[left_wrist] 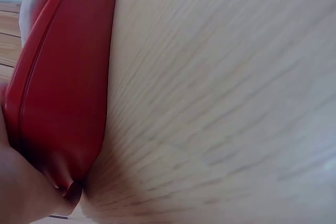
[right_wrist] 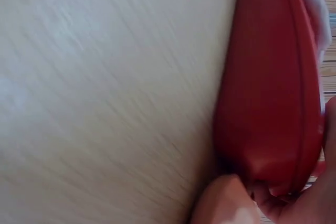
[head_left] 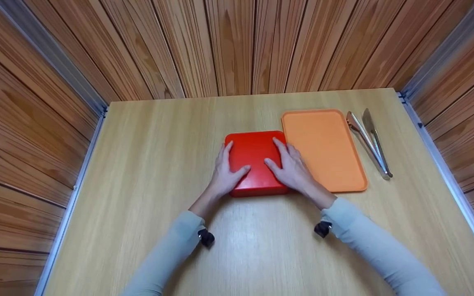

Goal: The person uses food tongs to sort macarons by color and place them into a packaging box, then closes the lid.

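A red lidded box (head_left: 257, 158) with rounded corners rests flat on the wooden table, between both hands. My left hand (head_left: 223, 174) grips its left side, thumb on the lid and fingers along the edge. On the opposite side my right hand (head_left: 292, 169) holds the box the same way. In the left wrist view the box's front wall (left_wrist: 68, 72) stands on the table, with a lid seam running along its top. The right wrist view shows that red wall (right_wrist: 262, 77) too, with fingers around its near corner. The box's inside is hidden.
An orange tray (head_left: 323, 152) lies right of the box, close against it and partly under the right hand. Metal tongs (head_left: 370, 144) lie beyond the tray's right edge. Wood-panelled walls (head_left: 233, 49) enclose the table at the back and sides.
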